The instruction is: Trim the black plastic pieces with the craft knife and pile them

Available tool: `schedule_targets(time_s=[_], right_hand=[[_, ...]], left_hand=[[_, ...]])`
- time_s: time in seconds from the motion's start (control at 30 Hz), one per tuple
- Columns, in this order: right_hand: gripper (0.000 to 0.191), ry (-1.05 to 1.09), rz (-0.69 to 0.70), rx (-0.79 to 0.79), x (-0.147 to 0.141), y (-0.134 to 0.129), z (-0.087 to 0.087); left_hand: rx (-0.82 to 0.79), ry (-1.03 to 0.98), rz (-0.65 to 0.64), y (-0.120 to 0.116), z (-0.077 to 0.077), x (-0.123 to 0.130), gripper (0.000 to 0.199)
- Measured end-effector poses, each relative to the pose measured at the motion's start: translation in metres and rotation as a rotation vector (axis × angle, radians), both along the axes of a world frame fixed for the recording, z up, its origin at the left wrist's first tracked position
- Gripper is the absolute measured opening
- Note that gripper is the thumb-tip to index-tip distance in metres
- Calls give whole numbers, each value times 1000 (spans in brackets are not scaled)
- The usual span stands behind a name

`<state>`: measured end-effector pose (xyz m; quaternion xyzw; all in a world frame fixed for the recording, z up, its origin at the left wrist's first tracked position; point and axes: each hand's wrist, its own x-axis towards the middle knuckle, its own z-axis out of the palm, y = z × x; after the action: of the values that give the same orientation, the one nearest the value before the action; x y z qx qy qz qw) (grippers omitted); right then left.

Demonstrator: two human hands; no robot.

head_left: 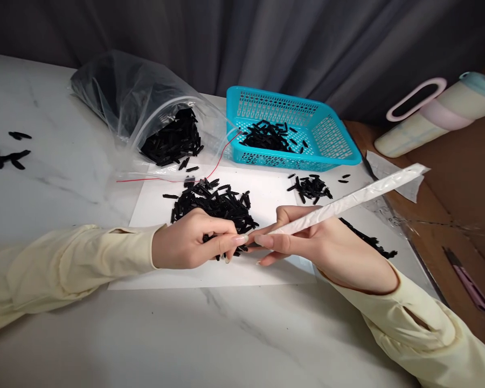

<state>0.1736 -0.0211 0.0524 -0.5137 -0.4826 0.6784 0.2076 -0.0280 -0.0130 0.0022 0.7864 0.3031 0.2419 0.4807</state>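
The white strip (359, 196) is clamped between the fingers of the right hand (327, 240) above the desk (226, 334), toward its right edge. In the left hand (192, 237), fingers are pressed together beside black pieces (218, 203); whether something is pinched cannot be told.

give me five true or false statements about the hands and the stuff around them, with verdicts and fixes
1. The right hand holds a long white strip. True.

2. The basket is red. False: the basket is blue.

3. Black pieces lie at the open mouth of the clear bag. True.

4. The pink-handled cutter lies inside the basket. False: the cutter lies on the brown surface at the far right.

5. The bottle is to the left of the clear bag. False: the bottle is to its right, beyond the basket.
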Motion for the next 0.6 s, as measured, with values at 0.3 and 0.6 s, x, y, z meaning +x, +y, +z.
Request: schedule_targets(time_s=[0.3,0.6], right_hand=[[31,-20,-7,20,1,-3,0],[27,-35,-1,104,0,-5,1]], left_hand=[[126,-52,-52,0,0,-1,28],[166,-60,-37,0,-2,0,28]])
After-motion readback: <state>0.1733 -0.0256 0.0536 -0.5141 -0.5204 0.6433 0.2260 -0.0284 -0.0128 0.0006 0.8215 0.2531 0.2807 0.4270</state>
